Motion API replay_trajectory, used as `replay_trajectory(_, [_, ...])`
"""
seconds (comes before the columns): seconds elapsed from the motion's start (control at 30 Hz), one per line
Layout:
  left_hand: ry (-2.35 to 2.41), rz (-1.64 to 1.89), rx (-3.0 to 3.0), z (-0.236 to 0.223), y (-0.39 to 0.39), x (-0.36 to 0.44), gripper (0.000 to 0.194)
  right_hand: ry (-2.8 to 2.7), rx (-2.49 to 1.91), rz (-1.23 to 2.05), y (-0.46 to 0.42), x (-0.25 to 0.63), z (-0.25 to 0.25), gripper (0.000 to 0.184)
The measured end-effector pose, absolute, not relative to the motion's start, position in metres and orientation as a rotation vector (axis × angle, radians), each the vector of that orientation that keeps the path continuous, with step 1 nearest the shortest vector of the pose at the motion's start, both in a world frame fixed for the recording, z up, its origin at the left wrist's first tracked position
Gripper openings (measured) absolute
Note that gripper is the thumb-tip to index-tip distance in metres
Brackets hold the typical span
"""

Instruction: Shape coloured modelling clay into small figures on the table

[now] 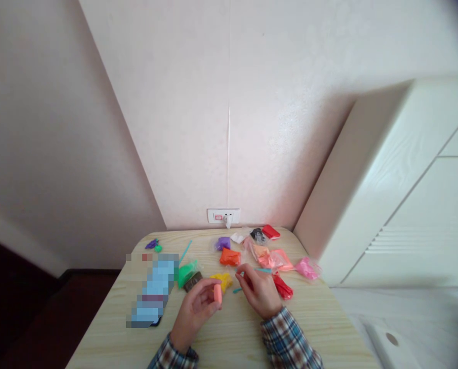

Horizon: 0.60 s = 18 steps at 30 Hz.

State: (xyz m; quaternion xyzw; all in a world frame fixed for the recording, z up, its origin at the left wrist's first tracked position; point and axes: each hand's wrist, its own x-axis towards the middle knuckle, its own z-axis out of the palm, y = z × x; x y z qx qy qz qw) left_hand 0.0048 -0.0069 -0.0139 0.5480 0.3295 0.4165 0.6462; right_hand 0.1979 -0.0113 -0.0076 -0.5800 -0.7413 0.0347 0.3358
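Observation:
My left hand (198, 307) grips a short coral-pink piece of modelling clay (218, 294) between thumb and fingers, above the table. My right hand (261, 292) is a little to the right, apart from that piece, with thumb and fingertips pinched together. Whatever the pinch may contain is too small to make out. Two teal stick-like parts show around the right hand: one part (264, 270) behind it and a tip (237, 290) left of it. I cannot tell whether they belong to one tool. Yellow clay (223, 281) lies just behind the left fingertips.
Bagged clay lies about: green (186, 272), brown (193, 282), orange (230, 257), purple (224, 243), black (258, 235), pink (309, 268) and red (282, 287). A blurred-out phone (155, 289) is at left. Small purple-and-green clay shapes (152, 244) sit at the back-left. Behind is a wall socket (223, 216).

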Motion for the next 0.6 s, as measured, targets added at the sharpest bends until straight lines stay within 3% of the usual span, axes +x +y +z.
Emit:
replay_trajectory(0.17, [0.756,0.945,1.202,-0.011,-0.008,0.007,0.037,-1.696,-1.201,-0.27,-0.038,0.21,0.03,0.007])
replay_trajectory(0.23, [0.776,0.942,1.175,-0.011,-0.009,0.009,0.037,-1.618,-1.089,-0.348,-0.044,0.215,0.043,0.011])
replay_trajectory(0.43, [0.793,0.947,1.137,-0.009,-0.008,0.01,0.036,-1.99,-1.367,0.075,-0.024,0.209,0.018,0.01])
replay_trajectory(0.6, [0.761,0.949,1.145,-0.005,-0.006,0.012,0.034,-2.172,-1.26,0.12,-0.019,0.189,-0.006,0.017])
